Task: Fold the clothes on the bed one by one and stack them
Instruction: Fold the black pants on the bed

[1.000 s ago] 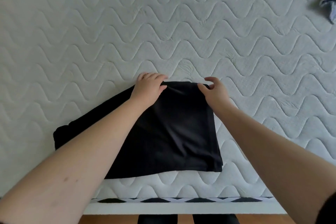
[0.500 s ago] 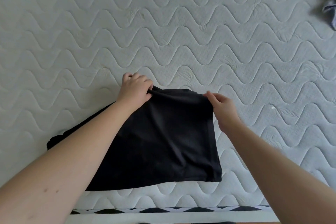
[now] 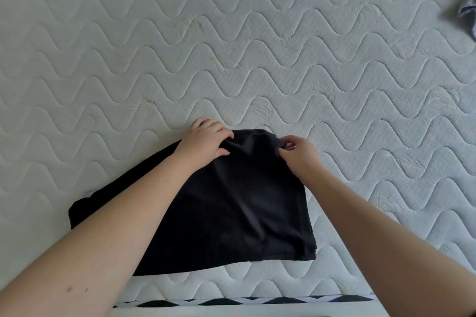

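Note:
A black garment [image 3: 231, 208], partly folded, lies near the front edge of the white quilted mattress [image 3: 231, 46]. My left hand [image 3: 206, 140] grips its far left corner with curled fingers. My right hand [image 3: 298, 152] pinches the far right corner, where the cloth is bunched and slightly lifted. My left forearm covers the garment's left part, and a dark end of it shows at the left beyond the arm.
A grey crumpled piece of clothing [image 3: 467, 8] lies at the mattress's far right edge. The mattress's black-and-white patterned border [image 3: 244, 301] runs along the bottom. Bare quilted surface stretches behind and to both sides of the garment.
Both hands have closed on the garment's far corners and drawn them slightly toward me and together. The far edge now bunches up instead of lying flat.

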A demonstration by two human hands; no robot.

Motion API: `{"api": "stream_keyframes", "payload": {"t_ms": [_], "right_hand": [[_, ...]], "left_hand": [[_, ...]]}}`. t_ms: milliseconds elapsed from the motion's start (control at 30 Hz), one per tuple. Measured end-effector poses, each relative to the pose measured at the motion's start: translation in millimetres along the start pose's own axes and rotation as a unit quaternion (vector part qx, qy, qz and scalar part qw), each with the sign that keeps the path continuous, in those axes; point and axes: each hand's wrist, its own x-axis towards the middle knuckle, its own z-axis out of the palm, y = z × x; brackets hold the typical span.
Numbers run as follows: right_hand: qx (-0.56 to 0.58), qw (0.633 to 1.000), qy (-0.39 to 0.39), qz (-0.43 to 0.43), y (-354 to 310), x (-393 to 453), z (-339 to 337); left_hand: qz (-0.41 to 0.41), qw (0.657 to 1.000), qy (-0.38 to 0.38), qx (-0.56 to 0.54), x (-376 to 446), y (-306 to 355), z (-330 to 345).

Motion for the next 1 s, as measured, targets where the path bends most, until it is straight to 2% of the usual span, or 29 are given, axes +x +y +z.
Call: {"api": "stream_keyframes", "payload": {"t_ms": [267, 333, 433, 500, 767, 800, 867, 933, 1000], "right_hand": [[0.169, 0.985, 0.001, 0.041, 5, 1, -5], [0.23, 0.972, -0.035, 0.039, 4, 1, -8], [0.349, 0.927, -0.135, 0.032, -3, 3, -13], [0.367, 0.916, -0.159, 0.027, -8, 7, -16], [0.452, 0.887, -0.074, 0.055, -1, 24, -25], [0.448, 0.89, -0.071, 0.046, 0, 23, -25], [0.381, 0.922, -0.059, 0.019, 2, 20, -24], [0.247, 0.969, -0.021, -0.008, 1, 18, -23], [0.107, 0.993, 0.037, -0.04, -2, 15, -22]], "left_hand": [[0.002, 1.0, 0.011, -0.017, -4, 8, 11], [0.007, 1.0, 0.006, -0.021, -5, 11, 13], [0.009, 0.999, 0.015, -0.036, -6, 14, 14], [-0.001, 0.999, 0.027, -0.04, -6, 14, 14], [-0.148, 0.987, 0.065, -0.003, 5, -4, 1], [-0.154, 0.986, 0.066, -0.002, 7, -6, 0], [-0.157, 0.985, 0.072, -0.005, 9, -10, -1], [-0.15, 0.985, 0.083, -0.009, 11, -12, -2], [-0.13, 0.986, 0.101, -0.007, 12, -12, -4]]}}
